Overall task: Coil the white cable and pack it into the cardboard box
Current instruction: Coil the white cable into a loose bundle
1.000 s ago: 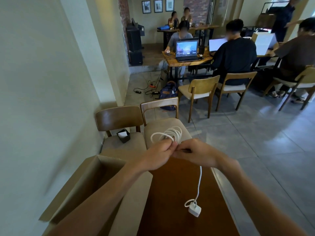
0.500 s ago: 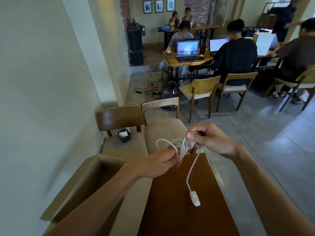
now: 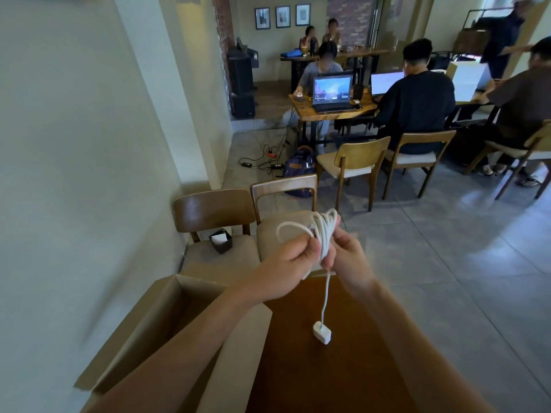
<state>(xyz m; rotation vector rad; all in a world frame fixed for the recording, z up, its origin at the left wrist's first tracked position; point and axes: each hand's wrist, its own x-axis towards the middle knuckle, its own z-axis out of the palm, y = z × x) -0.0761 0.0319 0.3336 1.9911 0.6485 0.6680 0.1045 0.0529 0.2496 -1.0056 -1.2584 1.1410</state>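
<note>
Both forearms reach up from the bottom edge toward the middle of the view and meet above the far end of a dark brown wooden table [image 3: 298, 368]. The left hand [image 3: 286, 271] comes in from 7 o'clock, knuckles up, its fingers curled shut around the gathered loops of the white cable [image 3: 323, 234]. The right hand [image 3: 347, 257] comes in from 5 o'clock and sits just beside the left, touching the same bundle; its thumb and fingers are pinched narrow on the strands at the bundle's right side.

The cable is a thin white cord, wound into several uneven loops that fan out above the two hands toward 12 o'clock, with one wider loop swinging out to 10 o'clock. A single straight strand drops from the hands toward 6 o'clock and ends in a small white block-shaped plug [image 3: 322, 332]; whether it hangs or rests on the tabletop cannot be told.

The open cardboard box [image 3: 143, 332] stands at 8 o'clock of the hands, its flaps raised, partly hidden by the left forearm. The cable is outside it.
</note>
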